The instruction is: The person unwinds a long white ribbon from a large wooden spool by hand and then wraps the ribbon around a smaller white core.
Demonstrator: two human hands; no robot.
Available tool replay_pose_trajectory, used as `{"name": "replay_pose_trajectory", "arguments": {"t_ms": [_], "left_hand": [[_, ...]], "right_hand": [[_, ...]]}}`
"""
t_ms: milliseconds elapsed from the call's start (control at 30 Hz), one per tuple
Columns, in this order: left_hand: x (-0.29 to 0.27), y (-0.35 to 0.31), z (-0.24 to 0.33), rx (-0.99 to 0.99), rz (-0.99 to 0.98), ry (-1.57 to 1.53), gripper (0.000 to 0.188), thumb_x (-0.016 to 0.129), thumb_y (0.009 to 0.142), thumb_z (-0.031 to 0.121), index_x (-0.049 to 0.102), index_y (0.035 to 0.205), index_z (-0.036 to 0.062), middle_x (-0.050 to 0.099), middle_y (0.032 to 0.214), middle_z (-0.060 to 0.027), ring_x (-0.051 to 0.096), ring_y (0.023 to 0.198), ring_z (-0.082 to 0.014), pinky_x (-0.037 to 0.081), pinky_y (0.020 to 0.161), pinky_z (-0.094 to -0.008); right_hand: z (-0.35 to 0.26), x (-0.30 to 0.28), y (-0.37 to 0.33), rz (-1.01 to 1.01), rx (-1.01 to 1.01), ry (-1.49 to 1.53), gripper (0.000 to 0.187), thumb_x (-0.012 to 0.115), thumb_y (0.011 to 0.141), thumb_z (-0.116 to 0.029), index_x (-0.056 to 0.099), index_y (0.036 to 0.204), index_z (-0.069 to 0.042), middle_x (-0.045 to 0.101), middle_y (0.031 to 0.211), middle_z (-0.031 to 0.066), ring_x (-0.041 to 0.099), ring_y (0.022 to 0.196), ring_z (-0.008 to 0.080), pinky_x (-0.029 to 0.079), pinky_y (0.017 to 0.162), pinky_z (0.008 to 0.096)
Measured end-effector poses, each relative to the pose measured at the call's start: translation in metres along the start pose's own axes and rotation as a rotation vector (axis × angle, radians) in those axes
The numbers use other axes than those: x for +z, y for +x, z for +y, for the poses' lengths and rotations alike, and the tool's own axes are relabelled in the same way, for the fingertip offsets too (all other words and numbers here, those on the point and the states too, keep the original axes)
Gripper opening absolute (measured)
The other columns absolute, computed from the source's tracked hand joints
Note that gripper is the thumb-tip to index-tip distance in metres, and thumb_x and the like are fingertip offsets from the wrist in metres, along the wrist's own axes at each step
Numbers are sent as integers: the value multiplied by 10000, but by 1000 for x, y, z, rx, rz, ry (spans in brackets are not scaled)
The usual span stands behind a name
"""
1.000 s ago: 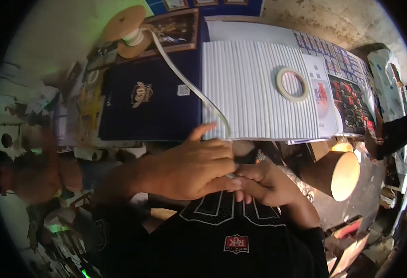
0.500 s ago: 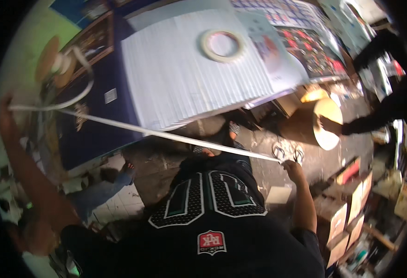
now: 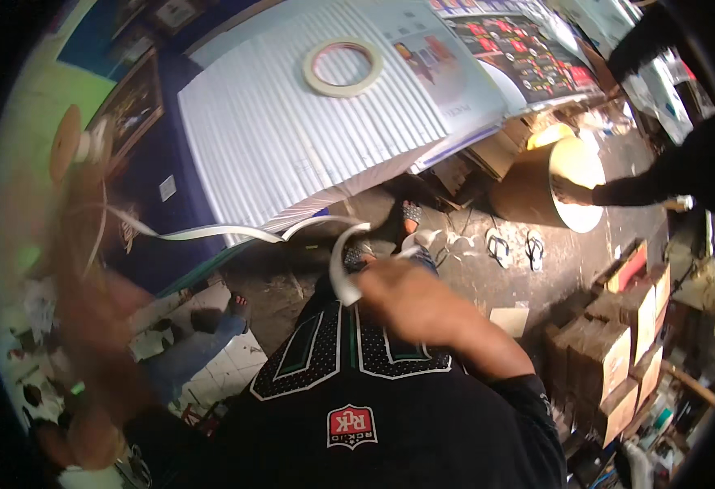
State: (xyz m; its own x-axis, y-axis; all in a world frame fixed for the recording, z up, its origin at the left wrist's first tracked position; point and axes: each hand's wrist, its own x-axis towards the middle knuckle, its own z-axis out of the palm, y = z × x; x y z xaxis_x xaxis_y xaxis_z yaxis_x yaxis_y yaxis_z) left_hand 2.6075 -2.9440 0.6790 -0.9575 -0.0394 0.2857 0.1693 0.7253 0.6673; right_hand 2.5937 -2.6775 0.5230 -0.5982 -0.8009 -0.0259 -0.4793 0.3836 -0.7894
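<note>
A long white strip (image 3: 202,234) hangs slack in loops across the front of the table. My right hand (image 3: 402,297), slightly blurred, is closed around it in front of my shirt, and a curled length sticks out beside the fingers. My left hand (image 3: 96,293) is smeared by motion at the far left, near the spool; its fingers cannot be made out. The spool (image 3: 68,145), with brown round flanges, stands at the table's left end. A stack of white ridged strips (image 3: 292,138) covers the table's middle, and a roll of cream tape (image 3: 316,81) lies on top.
Printed sheets (image 3: 520,53) spread over the table's right side. Beyond it, another person's hand (image 3: 573,191) rests on a large round roll (image 3: 536,187). Cardboard boxes (image 3: 610,350) are stacked at right. Sandals (image 3: 498,247) lie on the floor; another person's leg (image 3: 202,338) shows at left.
The strip was stretched taut between my hands and now sags in loops. My right hand has swung left to my front; my left hand has moved right. The view has shifted slightly.
</note>
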Motion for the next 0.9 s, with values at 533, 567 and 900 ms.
{"name": "replay_pose_trajectory", "arguments": {"t_ms": [533, 567, 900], "left_hand": [[-186, -105, -84, -307, 725, -229, 382, 445, 966, 245, 470, 1149, -90, 560, 1077, -153, 581, 923, -218, 452, 896, -327], [-215, -111, -90, -297, 887, -64, 290, 461, 985, 227, 517, 1116, -26, 575, 993, -116, 580, 873, -207, 454, 893, -335], [-327, -173, -103, -425, 1333, -139, 305, 563, 961, 378, 537, 877, 87, 521, 741, -6, 510, 724, -145, 437, 799, -330]], "right_hand": [[17, 8, 68, -472, -479, 576, 253, 522, 971, -217, 660, 941, -8, 650, 831, 141, 621, 767, 319, 484, 678, 390], [29, 17, 66, -461, -427, 593, 248, 527, 970, -214, 664, 947, -8, 663, 850, 135, 635, 789, 299, 492, 695, 370], [123, 27, 40, -552, 161, 550, 240, 533, 962, -191, 673, 969, 3, 693, 895, 99, 656, 858, 183, 500, 799, 306]]}}
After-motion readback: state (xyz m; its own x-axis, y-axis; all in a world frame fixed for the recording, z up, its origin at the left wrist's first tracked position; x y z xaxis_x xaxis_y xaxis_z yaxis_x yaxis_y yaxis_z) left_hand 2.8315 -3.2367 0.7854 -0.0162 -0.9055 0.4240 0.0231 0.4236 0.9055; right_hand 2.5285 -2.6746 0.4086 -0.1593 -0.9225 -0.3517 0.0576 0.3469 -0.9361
